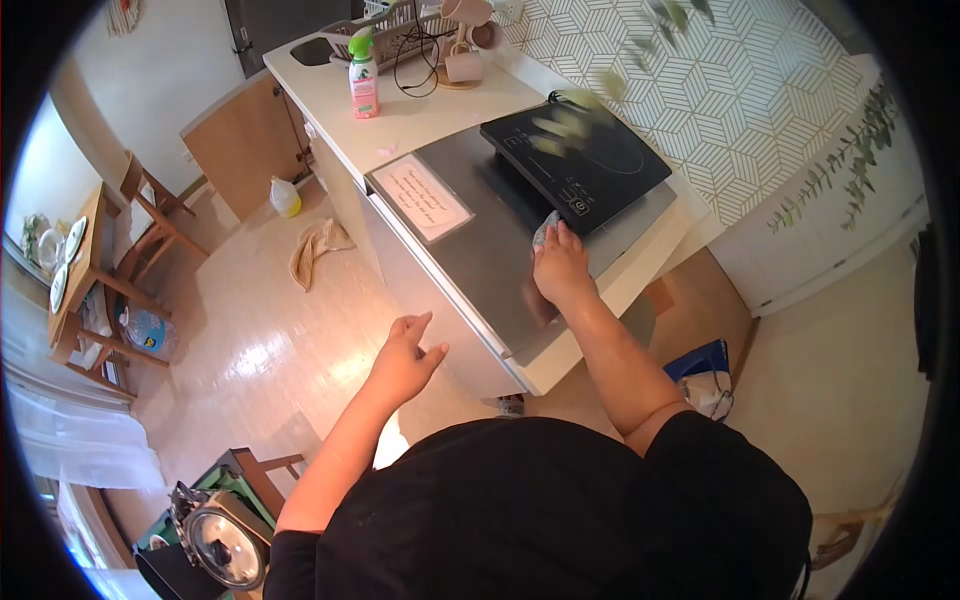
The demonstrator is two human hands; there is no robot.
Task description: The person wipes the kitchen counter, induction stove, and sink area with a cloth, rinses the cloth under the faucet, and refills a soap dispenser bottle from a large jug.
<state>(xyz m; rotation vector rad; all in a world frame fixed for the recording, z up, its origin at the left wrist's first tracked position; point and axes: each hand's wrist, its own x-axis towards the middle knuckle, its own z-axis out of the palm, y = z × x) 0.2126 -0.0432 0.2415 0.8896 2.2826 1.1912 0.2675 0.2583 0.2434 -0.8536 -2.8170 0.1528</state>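
1. On my head view, a black, square, glass-topped cooktop (600, 150) sits on a smooth grey metal surface (455, 265) let into a cream counter (425, 115); I take the cooktop as my landmark.
2. I see the right hand (563, 270) at the cooktop's near corner, its fingers bunched on a small grey patterned cloth (545, 229). I cannot tell whether the fingertips also touch the cooktop.
3. I have the left hand (405, 358) in the air, nearer the wearer than the cooktop and well apart from it. Its fingers are loosely parted, thumb away from the rest, with nothing in them.
4. Left of the cooktop, as I look, a pink printed card (422, 198) with a pale border lies flat on the metal.
5. Farther left of and beyond the cooktop, I find a pink-and-white spray bottle with a green head (364, 82) upright on the counter.
6. Beyond the cooktop, pale pink mugs (464, 66) hang on a stand, near a thin black looped cable (415, 62).
7. Green leaves (562, 128) blur across my sight of the cooktop's far part.
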